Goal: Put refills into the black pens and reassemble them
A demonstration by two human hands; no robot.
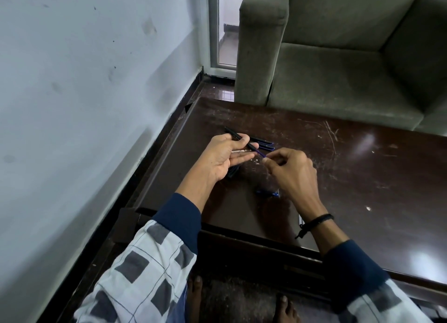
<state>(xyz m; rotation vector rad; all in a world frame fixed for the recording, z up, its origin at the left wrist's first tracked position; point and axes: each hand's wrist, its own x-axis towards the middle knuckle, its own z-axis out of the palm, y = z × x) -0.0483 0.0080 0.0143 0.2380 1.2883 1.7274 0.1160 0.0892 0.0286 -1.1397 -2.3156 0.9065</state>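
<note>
My left hand (223, 157) grips the black pen barrel (232, 134), my right hand (291, 171) pinches the blue refill (260, 153) at frame centre; I should align them and push gently.

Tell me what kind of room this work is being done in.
Probably a living room or lounge rather than a workshop. A grey-green upholstered armchair stands at the far side of a low, scratched dark wooden table. The table sits beside a painted wall, and there is a glass door in the corner.
</note>
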